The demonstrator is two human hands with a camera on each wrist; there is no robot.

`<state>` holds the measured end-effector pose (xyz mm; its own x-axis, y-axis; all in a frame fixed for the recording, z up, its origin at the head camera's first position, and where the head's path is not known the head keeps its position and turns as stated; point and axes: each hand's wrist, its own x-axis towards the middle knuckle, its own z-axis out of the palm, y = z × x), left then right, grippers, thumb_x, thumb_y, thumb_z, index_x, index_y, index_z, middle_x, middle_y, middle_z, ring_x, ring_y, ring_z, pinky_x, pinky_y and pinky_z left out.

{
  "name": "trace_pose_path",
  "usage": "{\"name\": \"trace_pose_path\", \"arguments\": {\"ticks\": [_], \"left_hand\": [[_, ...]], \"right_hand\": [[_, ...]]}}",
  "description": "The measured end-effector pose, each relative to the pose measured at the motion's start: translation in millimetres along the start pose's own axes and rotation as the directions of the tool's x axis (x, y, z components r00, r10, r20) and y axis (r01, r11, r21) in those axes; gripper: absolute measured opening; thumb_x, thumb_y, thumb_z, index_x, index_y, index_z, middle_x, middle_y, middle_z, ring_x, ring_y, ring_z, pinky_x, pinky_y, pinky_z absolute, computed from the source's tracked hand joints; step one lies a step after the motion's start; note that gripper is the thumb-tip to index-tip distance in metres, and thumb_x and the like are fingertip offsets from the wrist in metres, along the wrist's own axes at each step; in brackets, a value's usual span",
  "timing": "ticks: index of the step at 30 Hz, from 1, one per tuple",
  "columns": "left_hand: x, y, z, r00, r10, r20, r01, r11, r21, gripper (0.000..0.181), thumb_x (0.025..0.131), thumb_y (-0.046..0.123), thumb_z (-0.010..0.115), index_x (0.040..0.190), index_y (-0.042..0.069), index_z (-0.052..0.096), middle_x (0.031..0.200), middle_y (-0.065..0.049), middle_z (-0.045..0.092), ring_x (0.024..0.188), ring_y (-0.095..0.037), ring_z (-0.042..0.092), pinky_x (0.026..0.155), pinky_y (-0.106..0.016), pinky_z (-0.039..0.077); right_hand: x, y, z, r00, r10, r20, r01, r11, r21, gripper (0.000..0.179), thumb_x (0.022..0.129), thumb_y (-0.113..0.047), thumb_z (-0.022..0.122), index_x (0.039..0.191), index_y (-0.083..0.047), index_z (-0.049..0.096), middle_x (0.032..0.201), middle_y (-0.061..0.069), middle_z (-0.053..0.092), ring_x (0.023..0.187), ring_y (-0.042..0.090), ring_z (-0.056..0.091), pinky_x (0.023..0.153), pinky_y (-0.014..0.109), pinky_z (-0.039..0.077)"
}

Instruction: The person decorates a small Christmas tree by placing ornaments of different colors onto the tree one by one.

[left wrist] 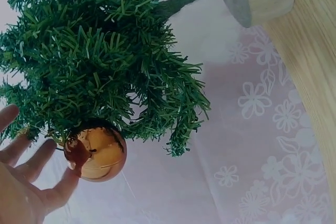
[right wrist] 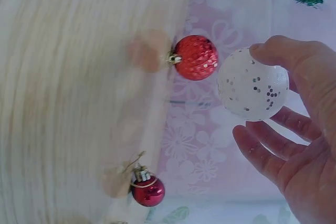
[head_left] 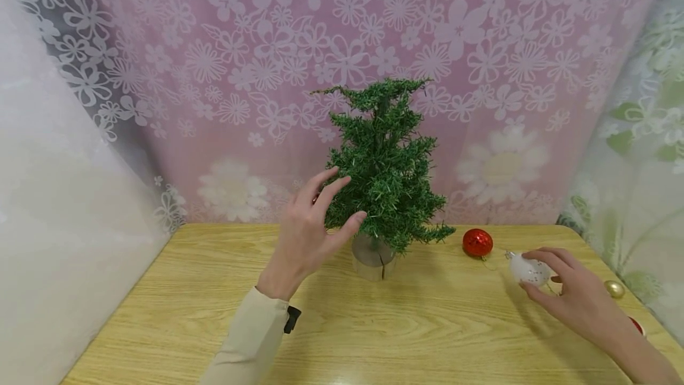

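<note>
A small green artificial Christmas tree (head_left: 382,171) stands upright on a round wooden base (head_left: 374,263). My left hand (head_left: 310,224) is at the tree's left side, fingers spread and slightly bent. In the left wrist view a shiny copper-orange ball ornament (left wrist: 105,153) hangs below the branches, close to the fingertips; whether they touch it I cannot tell. Over the right part of the table, my right hand (head_left: 577,296) pinches a white ball ornament (head_left: 529,270) with silver dots between thumb and fingers. Its silver cap points left, toward the tree.
A glittery red ball ornament (head_left: 477,243) lies between the tree and my right hand. Farther right are a small gold ball (head_left: 614,289) and a red ornament (head_left: 637,325), partly hidden by my right wrist. Flowered pink curtain (head_left: 320,34) hangs behind the wooden table (head_left: 187,290).
</note>
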<state>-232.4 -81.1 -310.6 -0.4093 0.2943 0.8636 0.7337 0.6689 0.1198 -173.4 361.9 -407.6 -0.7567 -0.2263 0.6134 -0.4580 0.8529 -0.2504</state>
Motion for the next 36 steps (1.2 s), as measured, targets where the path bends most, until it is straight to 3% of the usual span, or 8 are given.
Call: {"name": "trace_pose_path", "arguments": {"ticks": [3, 7, 10, 12, 16, 23, 29, 36], "left_hand": [[-2.2, 1.5, 0.1, 1.0, 0.006, 0.014, -0.006, 1.0, 0.013, 0.061, 0.097, 0.056, 0.062, 0.137, 0.011, 0.063, 0.144, -0.016, 0.059, 0.127, -0.032, 0.062, 0.101, -0.059, 0.051], [-5.1, 3.1, 0.4, 1.0, -0.009, 0.029, 0.008, 0.999, 0.047, 0.06, 0.093, 0.052, 0.07, 0.137, 0.012, 0.063, 0.145, -0.015, 0.058, 0.128, -0.031, 0.062, 0.101, -0.061, 0.05], [-6.7, 4.3, 0.2, 0.999, -0.023, 0.038, 0.02, 0.997, 0.07, 0.059, 0.092, 0.052, 0.07, 0.137, 0.013, 0.063, 0.146, -0.014, 0.058, 0.128, -0.031, 0.063, 0.1, -0.061, 0.051], [-7.4, 5.0, 0.4, 0.999, -0.032, 0.041, 0.028, 0.996, 0.082, 0.059, 0.093, 0.052, 0.07, 0.137, 0.013, 0.063, 0.146, -0.013, 0.057, 0.128, -0.031, 0.063, 0.099, -0.061, 0.051], [-9.2, 6.5, 0.9, 0.998, -0.044, 0.038, 0.04, 0.994, 0.103, 0.058, 0.094, 0.054, 0.067, 0.137, 0.014, 0.063, 0.147, -0.011, 0.057, 0.128, -0.03, 0.062, 0.098, -0.061, 0.051], [-12.4, 7.0, 3.7, 0.999, -0.042, 0.029, 0.038, 0.99, 0.135, 0.058, 0.098, 0.058, 0.059, 0.136, 0.014, 0.064, 0.147, -0.011, 0.057, 0.13, -0.033, 0.061, 0.097, -0.06, 0.051], [-15.1, 6.9, 5.4, 0.998, -0.052, 0.035, 0.045, 0.982, 0.181, 0.06, 0.102, 0.063, 0.046, 0.137, 0.017, 0.063, 0.15, -0.009, 0.056, 0.135, -0.037, 0.056, 0.1, -0.063, 0.047], [-17.5, 6.4, 7.1, 0.998, -0.048, 0.034, 0.04, 0.976, 0.213, 0.059, 0.103, 0.063, 0.043, 0.138, 0.018, 0.062, 0.152, -0.009, 0.053, 0.135, -0.037, 0.055, 0.101, -0.062, 0.046]], "right_hand": [[0.5, -7, -3, 1.0, 0.007, -0.019, -0.006, 0.999, 0.034, 0.06, 0.062, 0.002, 0.092, 0.116, -0.012, 0.069, 0.113, 0.007, 0.062, 0.092, -0.022, 0.046, 0.065, 0.002, 0.044], [1.2, -21, -9, 0.998, 0.051, -0.048, -0.044, 0.99, 0.134, 0.058, 0.067, 0.006, 0.09, 0.119, -0.009, 0.068, 0.116, -0.015, 0.059, 0.099, -0.024, 0.046, 0.066, 0.001, 0.046], [2.0, -33, -13, 0.991, 0.124, -0.059, -0.107, 0.965, 0.238, 0.056, 0.071, 0.009, 0.086, 0.122, -0.006, 0.067, 0.117, -0.028, 0.055, 0.103, -0.021, 0.05, 0.068, 0.002, 0.049], [2.0, -39, -16, 0.982, 0.183, -0.047, -0.16, 0.938, 0.307, 0.056, 0.075, 0.011, 0.084, 0.125, -0.004, 0.065, 0.119, -0.026, 0.057, 0.106, -0.019, 0.053, 0.071, 0.003, 0.05], [0.5, -46, -22, 0.964, 0.263, 0.024, -0.248, 0.868, 0.431, 0.055, 0.083, 0.012, 0.077, 0.133, -0.001, 0.059, 0.127, -0.022, 0.058, 0.111, -0.015, 0.059, 0.074, 0.009, 0.055], [3.8, -56, -28, 0.974, 0.209, 0.086, -0.198, 0.606, 0.771, 0.057, 0.082, 0.027, 0.065, 0.135, 0.01, 0.051, 0.133, 0.001, 0.057, 0.114, -0.001, 0.066, 0.078, 0.02, 0.06], [11.4, -66, -31, 0.982, 0.165, 0.087, -0.163, 0.531, 0.832, 0.056, 0.082, 0.03, 0.061, 0.134, 0.011, 0.051, 0.134, 0.005, 0.056, 0.115, 0.005, 0.067, 0.083, 0.021, 0.06], [19.0, -75, -33, 0.996, 0.056, 0.066, -0.083, 0.399, 0.913, 0.056, 0.084, 0.036, 0.05, 0.135, 0.014, 0.048, 0.137, 0.008, 0.058, 0.119, 0.012, 0.067, 0.086, 0.024, 0.06]]}}
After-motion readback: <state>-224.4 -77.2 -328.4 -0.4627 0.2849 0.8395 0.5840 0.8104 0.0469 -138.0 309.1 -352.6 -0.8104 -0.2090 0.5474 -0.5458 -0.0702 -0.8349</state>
